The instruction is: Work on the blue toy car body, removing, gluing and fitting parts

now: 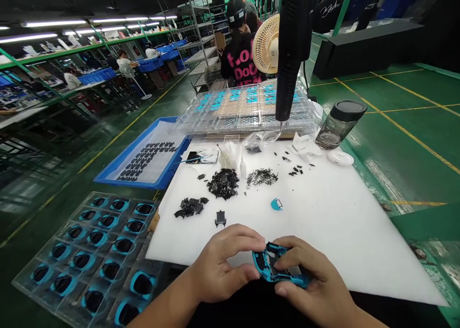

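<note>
A blue and black plastic housing (265, 273), its inner side facing up, is held low over the front edge of the white work board (334, 232). My right hand (312, 275) grips its right part, fingers pressing inside and thumb beneath. With thumb and index finger, my left hand (230, 263) pinches the housing's left end. Ahead of my left hand lies a single black plastic part (220, 217) with two legs. Farther forward on the board is a small blue curved piece (276, 204).
Black part piles (223, 183) and tiny pieces (262, 176) lie on the board. An electric screwdriver (294, 54) hangs above. Left are a blue tray (165, 174) and a compartment tray of blue housings (104, 239). A jar (339, 122) stands right; a person (240, 50) sits beyond stacked clear trays (230, 122).
</note>
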### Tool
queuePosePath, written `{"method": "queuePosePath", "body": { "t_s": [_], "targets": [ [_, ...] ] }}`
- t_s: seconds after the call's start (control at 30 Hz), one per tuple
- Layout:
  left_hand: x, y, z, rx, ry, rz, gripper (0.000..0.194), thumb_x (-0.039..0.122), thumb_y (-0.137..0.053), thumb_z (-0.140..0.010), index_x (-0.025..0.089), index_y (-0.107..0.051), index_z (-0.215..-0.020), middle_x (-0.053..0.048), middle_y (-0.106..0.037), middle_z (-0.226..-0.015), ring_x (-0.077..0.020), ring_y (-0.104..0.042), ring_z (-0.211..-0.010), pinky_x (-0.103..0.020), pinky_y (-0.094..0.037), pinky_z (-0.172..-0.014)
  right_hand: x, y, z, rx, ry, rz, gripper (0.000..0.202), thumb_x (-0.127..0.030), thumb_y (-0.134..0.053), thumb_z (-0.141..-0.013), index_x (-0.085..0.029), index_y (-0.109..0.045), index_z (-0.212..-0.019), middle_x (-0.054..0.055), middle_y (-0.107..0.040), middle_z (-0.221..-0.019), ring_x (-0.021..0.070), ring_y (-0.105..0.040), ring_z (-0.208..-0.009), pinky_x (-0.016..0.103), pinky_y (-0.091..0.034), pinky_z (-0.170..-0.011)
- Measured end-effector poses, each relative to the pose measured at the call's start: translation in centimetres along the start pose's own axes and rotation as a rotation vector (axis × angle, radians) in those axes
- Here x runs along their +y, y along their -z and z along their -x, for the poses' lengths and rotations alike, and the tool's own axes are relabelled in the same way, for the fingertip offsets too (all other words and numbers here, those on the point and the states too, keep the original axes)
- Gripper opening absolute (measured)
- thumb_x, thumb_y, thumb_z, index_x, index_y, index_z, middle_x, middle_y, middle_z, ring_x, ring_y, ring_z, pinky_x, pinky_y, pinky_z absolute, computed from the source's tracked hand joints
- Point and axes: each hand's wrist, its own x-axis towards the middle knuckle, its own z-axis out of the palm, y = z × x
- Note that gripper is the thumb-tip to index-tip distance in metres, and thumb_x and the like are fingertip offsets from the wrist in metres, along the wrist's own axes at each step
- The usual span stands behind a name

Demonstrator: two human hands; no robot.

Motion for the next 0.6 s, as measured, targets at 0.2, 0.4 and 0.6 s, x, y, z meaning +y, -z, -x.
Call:
{"method": "queuePosePath", "body": {
  "t_s": [0.2,0.4,0.6],
  "targets": [
    [1.3,0.5,-0.7,-0.092,0.337,0.156,0.020,0.031,-0.064,-0.086,0.015,-0.069,-0.098,-0.007,-0.066,-0.091,-0.0161,-0.061,-0.084,-0.027,-0.047,-0.079,0.1,-0.3,0.1,-0.191,-0.474,-0.459,0.032,-0.052,-0.060,-0.084,-0.020,-0.060,-0.080,0.005,-0.065,-0.081,0.0185,-0.057,-0.073,0.030,-0.044,-0.064],
    [0.7,-0.4,-1.4,0.016,0.622,0.390,0.030,0.040,-0.063,-0.086,0.010,-0.066,-0.090,-0.006,-0.065,-0.080,-0.0126,-0.058,-0.073,-0.024,-0.047,-0.070,-1.0,-1.3,-0.2,-0.148,-0.737,-0.730,0.041,-0.053,-0.042,-0.094,-0.017,-0.061,-0.094,0.009,-0.071,-0.086,0.0162,-0.061,-0.067,0.026,-0.043,-0.057],
    [0.2,-1.5,-1.8,0.096,0.688,0.442,0.037,0.044,-0.070,-0.077,0.009,-0.066,-0.090,-0.003,-0.061,-0.071,-0.0100,-0.054,-0.061,-0.023,-0.045,-0.061,0.6,-0.8,0.4,-0.154,-0.875,-0.729,0.057,-0.069,-0.046,-0.083,-0.018,-0.064,-0.099,0.013,-0.073,-0.089,0.0208,-0.065,-0.067,0.031,-0.048,-0.058]
  ]
}}
